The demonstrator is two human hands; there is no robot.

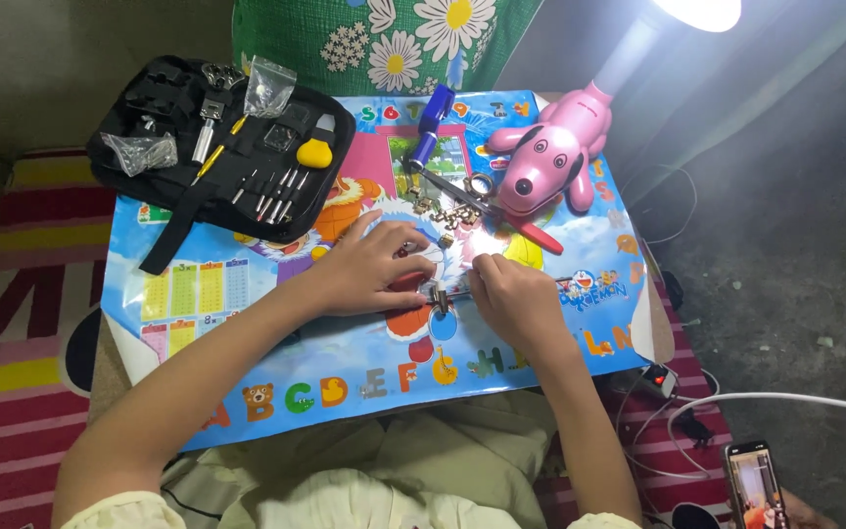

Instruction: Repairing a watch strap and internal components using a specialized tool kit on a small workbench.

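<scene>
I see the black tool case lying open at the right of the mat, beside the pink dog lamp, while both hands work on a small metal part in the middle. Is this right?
Not quite. In the head view the open black tool case lies at the left of the mat, across from the pink dog lamp. The left hand and right hand do work on a small metal part in the middle.

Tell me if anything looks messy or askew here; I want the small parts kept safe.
Small metal parts lie loose on the colourful mat, not in the open tool case. The mat overhangs the table edge. Left hand and right hand pinch a small metal piece.
</scene>
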